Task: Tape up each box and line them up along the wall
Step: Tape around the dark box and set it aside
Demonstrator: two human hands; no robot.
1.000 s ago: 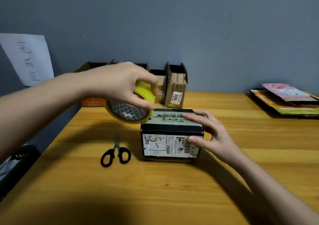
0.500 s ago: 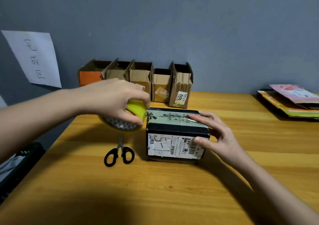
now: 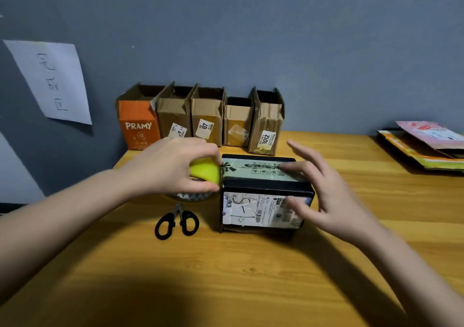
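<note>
a grey-blue wall fills the far half of the view, and a wooden table runs from it to the near edge. a white paper sheet with handwritten characters hangs tilted on the wall at far left. at the far right edge of the table lies a low stack of flattened packaging in pink, orange and black.

five small boxes stand side by side against the wall, left of centre: an orange box printed "pramy", then a brown box, a second brown box with a "07" label, a shorter box, and a box labelled "3012".

near the middle of the table sits a black box, a white shipping label on its near face and a strip of tape along its top. the left hand grips a yellow tape roll with curled fingers and thumb, the roll pressed against the box's left top edge. the right hand has its fingers spread and mostly straight: the fingertips lie on the taped top and the thumb touches the label on the near face, though motion blur hides how firmly.

black-handled scissors lie flat just left of the black box, below the tape roll.
</note>
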